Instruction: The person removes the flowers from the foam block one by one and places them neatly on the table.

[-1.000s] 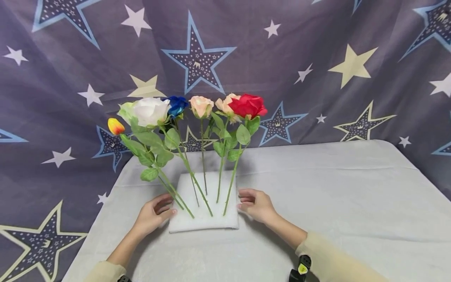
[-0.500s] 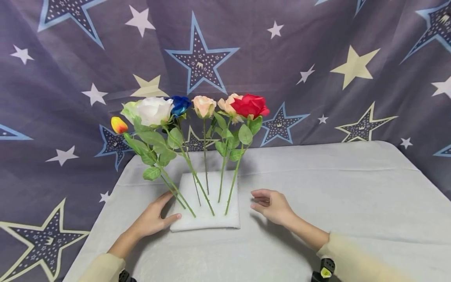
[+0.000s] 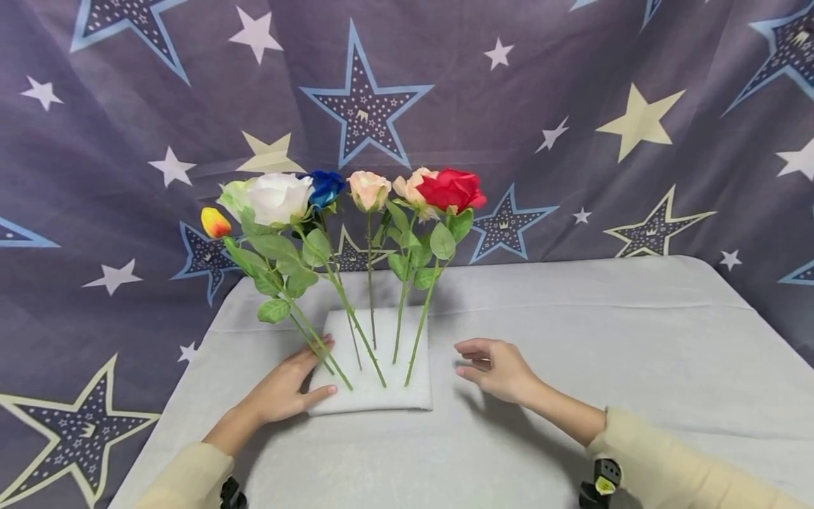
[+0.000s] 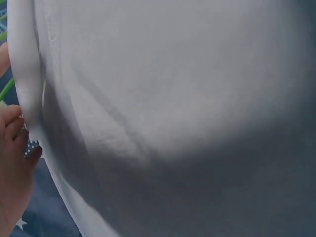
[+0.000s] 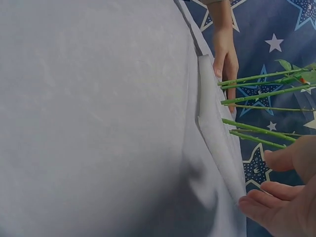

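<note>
A white foam block (image 3: pixel 394 399) lies on the table with several artificial flowers stuck upright or slanting in it. They include a white rose (image 3: pixel 278 199), a blue rose (image 3: pixel 326 188), a peach rose (image 3: pixel 369 189), a red rose (image 3: pixel 452 189) and a yellow-orange tulip (image 3: pixel 215 222). My left hand (image 3: pixel 280 390) rests on the block's left side, thumb and fingers spread on its top; the slanting stems (image 3: pixel 318 345) partly cross in front of the fingertips. To the right of the block, apart from it, my right hand (image 3: pixel 499 369) hovers with loosely bent fingers, holding nothing.
A pale grey cloth (image 3: pixel 610 339) covers the table. Behind it hangs a dark curtain (image 3: pixel 445 134) printed with stars. The flower heads stand tall close to the curtain, with leaves (image 3: pixel 273 258) spreading to the left.
My right hand has moved right, away from the block's right edge. The left hand has spread its fingers and shifted onto the block's left side. The flowers stand as before.
</note>
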Available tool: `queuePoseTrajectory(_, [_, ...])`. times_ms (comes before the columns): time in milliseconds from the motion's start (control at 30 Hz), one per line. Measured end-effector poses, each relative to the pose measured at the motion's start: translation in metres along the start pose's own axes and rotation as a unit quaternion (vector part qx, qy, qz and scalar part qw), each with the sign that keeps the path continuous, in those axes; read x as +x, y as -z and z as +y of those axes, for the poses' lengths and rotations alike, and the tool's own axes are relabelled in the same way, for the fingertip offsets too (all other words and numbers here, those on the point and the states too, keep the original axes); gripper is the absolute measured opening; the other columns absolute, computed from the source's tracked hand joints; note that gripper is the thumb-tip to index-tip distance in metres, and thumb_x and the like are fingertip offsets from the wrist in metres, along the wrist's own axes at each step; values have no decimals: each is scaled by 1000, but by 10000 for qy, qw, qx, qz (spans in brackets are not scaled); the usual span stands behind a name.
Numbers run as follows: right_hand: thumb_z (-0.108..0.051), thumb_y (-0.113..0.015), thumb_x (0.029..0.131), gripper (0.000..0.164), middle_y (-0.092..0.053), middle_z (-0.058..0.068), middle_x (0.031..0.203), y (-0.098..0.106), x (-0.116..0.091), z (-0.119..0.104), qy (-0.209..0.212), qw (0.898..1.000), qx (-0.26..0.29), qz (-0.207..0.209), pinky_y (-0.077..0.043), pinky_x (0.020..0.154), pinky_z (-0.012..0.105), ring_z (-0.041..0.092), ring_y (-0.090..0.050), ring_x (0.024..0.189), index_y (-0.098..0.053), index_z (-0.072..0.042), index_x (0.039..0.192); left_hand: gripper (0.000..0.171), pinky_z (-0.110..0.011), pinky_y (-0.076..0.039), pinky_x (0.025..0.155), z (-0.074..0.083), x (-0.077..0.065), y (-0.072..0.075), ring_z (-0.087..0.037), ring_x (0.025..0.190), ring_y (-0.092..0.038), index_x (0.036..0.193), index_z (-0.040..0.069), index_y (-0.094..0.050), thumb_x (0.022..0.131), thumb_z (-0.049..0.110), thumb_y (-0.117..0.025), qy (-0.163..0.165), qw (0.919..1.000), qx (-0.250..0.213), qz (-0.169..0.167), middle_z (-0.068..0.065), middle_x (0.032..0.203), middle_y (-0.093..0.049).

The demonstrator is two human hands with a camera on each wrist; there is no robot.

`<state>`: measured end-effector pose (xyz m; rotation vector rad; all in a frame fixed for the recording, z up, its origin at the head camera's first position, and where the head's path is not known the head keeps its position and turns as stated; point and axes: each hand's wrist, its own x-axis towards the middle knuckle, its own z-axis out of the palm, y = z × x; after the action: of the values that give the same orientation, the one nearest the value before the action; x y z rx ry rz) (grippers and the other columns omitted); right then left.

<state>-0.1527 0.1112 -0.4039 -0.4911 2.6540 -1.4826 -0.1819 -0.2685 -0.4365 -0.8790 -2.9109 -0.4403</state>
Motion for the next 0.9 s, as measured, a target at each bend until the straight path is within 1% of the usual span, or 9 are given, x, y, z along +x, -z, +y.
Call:
queuePoseTrajectory(167, [-7,-67,84,34,-65,23,115,-2,6,-6,252,9997,-20,-17,-54,91,35,35,-63,105,-62,8,114,77,-50,-31,112,-5,-2,1,-33,137,-34,145,4,-32,88,47,-59,-168,9994,297,-70,-15,151,-32])
queuePoseTrajectory(233, [-7,-67,84,33,-65,22,114,-3,10,-8,243,9997,37,-3,-54,91,34,34,-63,105,-62,8,113,77,-49,-31,112,-6,-4,1,-32,138,-33,146,5,-31,88,47,-58,-162,9992,363,-62,-15,151,-31])
queuePoseTrajectory(333, [-7,-67,84,33,-65,22,115,-3,13,-11,207,9997,118,-23,-54,91,33,33,-64,105,-62,7,113,78,-47,-30,113,-8,-6,0,-31,139,-30,147,8,-29,88,50,-57,-59,9988,465,-116,-12,153,-29])
queuePoseTrajectory(467, [-8,-68,84,33,-65,22,114,2,13,-15,254,9996,139,-10,-54,91,35,33,-64,104,-63,6,112,79,-46,-30,114,-5,-5,-3,-29,140,-29,148,10,-27,88,54,-54,-41,9982,573,-191,-11,154,-28])
queuePoseTrajectory(567, [-8,-67,84,32,-66,23,112,6,14,-18,344,9993,115,25,-54,91,37,34,-64,103,-63,7,111,79,-47,-30,113,-3,-3,-4,-30,140,-29,148,9,-27,88,54,-54,-124,9981,577,-186,-12,153,-29])
queuePoseTrajectory(633, [-8,-67,84,32,-66,23,111,8,15,-21,381,9992,117,21,-54,90,36,34,-64,102,-63,7,111,80,-47,-32,113,-2,-2,-3,-30,139,-31,147,9,-28,87,53,-55,-151,9980,578,-186,-13,152,-30])
queuePoseTrajectory(800, [-7,-66,85,31,-66,21,112,11,18,-31,446,9988,220,36,-54,90,33,32,-64,103,-63,5,112,80,-47,-34,111,-3,-2,3,-31,138,-33,147,9,-29,86,53,-57,-88,9986,440,-279,-14,152,-31])
queuePoseTrajectory(900, [-6,-66,85,31,-66,20,113,14,19,-37,530,9983,236,30,-54,90,32,31,-64,104,-63,5,114,81,-47,-34,111,-2,-1,4,-31,137,-34,147,11,-28,86,53,-58,-22,9990,276,-346,-13,152,-31])
